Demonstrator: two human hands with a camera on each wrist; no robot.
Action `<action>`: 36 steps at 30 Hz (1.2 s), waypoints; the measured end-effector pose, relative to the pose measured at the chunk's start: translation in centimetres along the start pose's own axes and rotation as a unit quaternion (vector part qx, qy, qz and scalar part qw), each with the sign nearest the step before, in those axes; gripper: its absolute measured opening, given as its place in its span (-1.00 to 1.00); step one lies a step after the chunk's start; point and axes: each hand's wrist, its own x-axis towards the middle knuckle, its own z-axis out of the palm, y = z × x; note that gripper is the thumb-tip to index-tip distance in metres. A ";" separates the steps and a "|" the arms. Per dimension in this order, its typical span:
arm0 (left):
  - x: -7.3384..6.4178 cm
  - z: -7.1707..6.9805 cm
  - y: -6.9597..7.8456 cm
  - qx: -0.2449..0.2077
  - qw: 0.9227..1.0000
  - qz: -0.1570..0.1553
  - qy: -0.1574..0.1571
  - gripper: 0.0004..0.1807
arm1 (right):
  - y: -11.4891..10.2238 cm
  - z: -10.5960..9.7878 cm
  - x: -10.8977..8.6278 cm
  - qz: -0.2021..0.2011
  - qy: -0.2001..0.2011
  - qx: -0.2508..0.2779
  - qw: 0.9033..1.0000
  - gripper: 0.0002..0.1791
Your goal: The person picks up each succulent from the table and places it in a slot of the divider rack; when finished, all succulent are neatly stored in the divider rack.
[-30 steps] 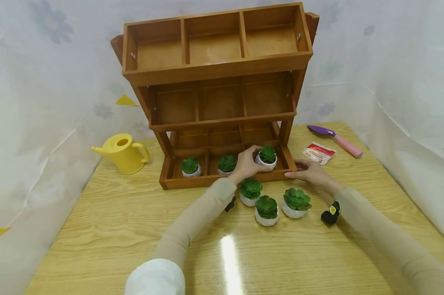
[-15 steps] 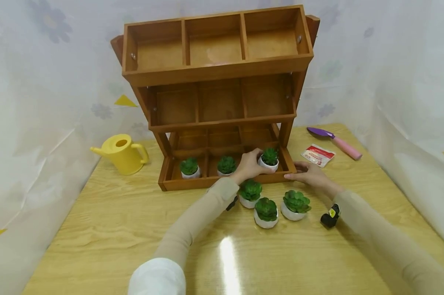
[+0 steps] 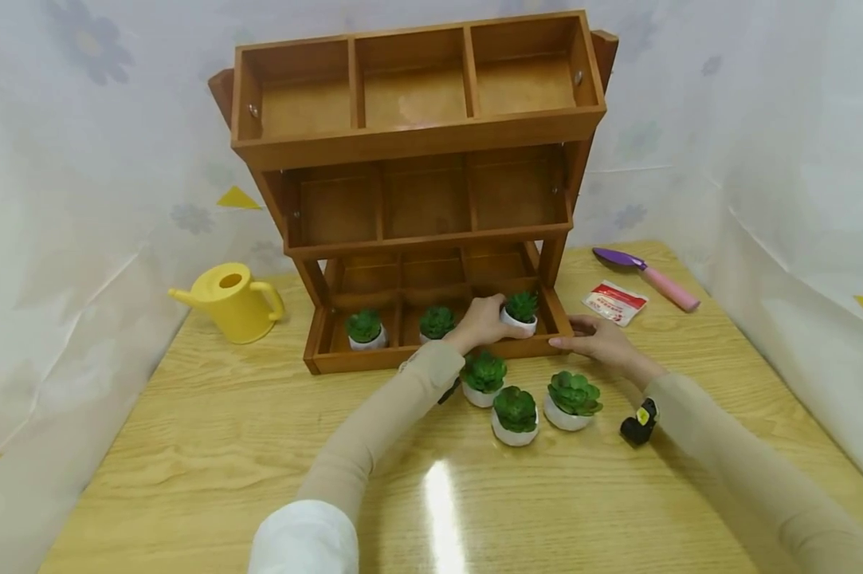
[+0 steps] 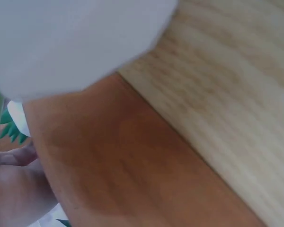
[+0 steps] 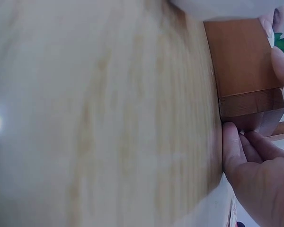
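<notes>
White walls (image 3: 51, 263) all round, and the work looks half done

Pale flowers (image 3: 87, 40) show on the walls, and a wood table (image 3: 259, 446) stands in front. On it is a brown shelf (image 3: 417, 135) with three levels. All the pots put in so far are on its lowest level. The left pot (image 3: 366, 329) and the middle pot (image 3: 437, 321) sit in their slots, with no hand holding them.

The right pot (image 3: 523, 307) is in the right slot. The left hand (image 3: 483, 321) pinches it with thumb and fingers, so this one does not look finished. The front board (image 3: 381, 359) hides its base, so I cannot tell if it touches the bottom. The right hand (image 3: 598, 339) holds the right end of the shelf, low down.

Three are left on the table, near the shelf: a back pot (image 3: 484, 376), a near pot (image 3: 515, 414) and a side pot (image 3: 573, 399). No hand holds those.

A yellow can (image 3: 236, 307) stands left of the shelf. A packet (image 3: 615, 303) and a spade (image 3: 666, 285) lie to the right, and they look unused.
</notes>
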 end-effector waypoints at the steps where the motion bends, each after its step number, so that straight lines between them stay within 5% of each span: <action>1: 0.0 -0.1 0.0 0.005 1.000 -0.004 -0.004 -0.16 | 0.0 0.1 0.0 0.000 -0.001 0.000 1.000 -0.05; 7: 0.0 -0.5 0.4 0.018 0.999 -0.021 -0.035 -0.16 | 0.0 0.1 0.1 -0.002 0.002 -0.002 1.000 -0.06; 23: -0.2 -0.6 -0.2 0.035 0.997 0.016 -0.073 -0.18 | -0.2 -0.1 0.0 -0.011 0.005 -0.001 1.000 -0.06; 36: -0.5 -0.1 -0.7 0.035 0.999 0.017 -0.017 -0.22 | -0.2 0.3 -0.1 -0.034 0.007 0.015 0.999 -0.13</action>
